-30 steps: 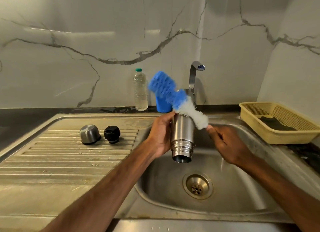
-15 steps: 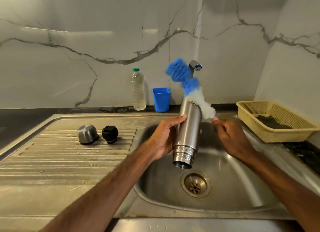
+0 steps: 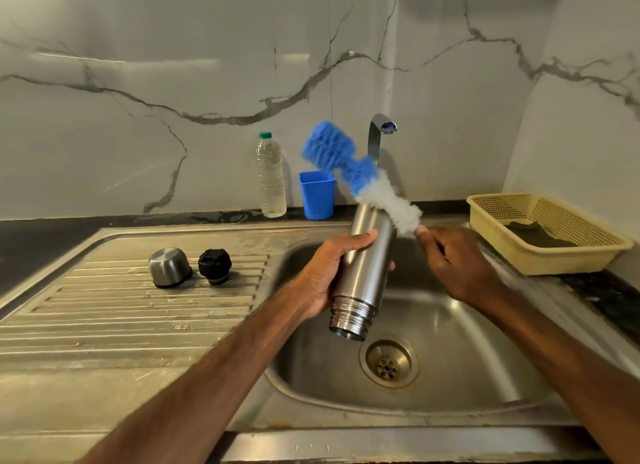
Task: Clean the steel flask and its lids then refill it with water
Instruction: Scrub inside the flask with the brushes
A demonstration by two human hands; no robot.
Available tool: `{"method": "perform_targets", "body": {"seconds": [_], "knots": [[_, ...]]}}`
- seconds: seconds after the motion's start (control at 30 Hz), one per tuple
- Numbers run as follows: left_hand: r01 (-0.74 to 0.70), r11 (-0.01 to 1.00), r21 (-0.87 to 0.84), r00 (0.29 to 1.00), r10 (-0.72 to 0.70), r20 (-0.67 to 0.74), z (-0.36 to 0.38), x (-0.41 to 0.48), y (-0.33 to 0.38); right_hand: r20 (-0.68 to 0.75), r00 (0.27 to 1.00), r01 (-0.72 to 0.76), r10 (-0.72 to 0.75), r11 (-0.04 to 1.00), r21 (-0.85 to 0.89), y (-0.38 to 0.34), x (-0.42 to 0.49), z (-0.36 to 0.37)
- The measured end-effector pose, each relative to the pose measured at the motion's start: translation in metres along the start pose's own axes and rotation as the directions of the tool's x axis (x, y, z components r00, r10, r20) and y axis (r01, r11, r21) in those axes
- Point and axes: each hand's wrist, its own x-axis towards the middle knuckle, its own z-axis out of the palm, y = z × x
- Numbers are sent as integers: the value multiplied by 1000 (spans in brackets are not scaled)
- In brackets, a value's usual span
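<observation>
My left hand point(image 3: 332, 273) grips the steel flask point(image 3: 367, 266) over the sink basin point(image 3: 467, 359), its threaded mouth pointing down and toward me. My right hand point(image 3: 457, 259) holds the handle of a blue-and-white bottle brush point(image 3: 360, 176). The white bristles lie across the flask's upturned base, and the blue head sticks up to the left. On the ribbed drainboard point(image 3: 121, 311) the steel cup lid point(image 3: 169, 267) stands upside down beside the black stopper lid point(image 3: 214, 266).
The tap point(image 3: 379, 138) rises behind the flask, with no water running. A plastic water bottle point(image 3: 270, 176) and a blue cup point(image 3: 317, 195) stand against the marble wall. A yellow basket point(image 3: 547, 233) holding a dark cloth sits at the right. The drain point(image 3: 388, 363) lies below the flask.
The brush has swung from leaning left to more upright, then tilted left again across the flask's base. The flask has tipped slightly, its mouth moving toward me.
</observation>
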Motion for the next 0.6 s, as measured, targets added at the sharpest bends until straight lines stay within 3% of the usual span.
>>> {"method": "perform_targets", "body": {"seconds": [0.1,0.3,0.47,0.6], "knots": [[1,1000,4,1000,-1,17,3,-2,1,-93,990,-98,101,994,42,12,6,-1],[14,1000,7,999,-13,-43,6,4,-4,-7,1000,30,-30,999,42,-3,-8,-3],[16,999,44,999,-14,-38,-1,6,-5,-105,991,-83,86,996,29,14,4,-6],[-5,996,89,1000,3,12,8,11,-9,-114,991,-62,64,998,23,19,0,-8]]}}
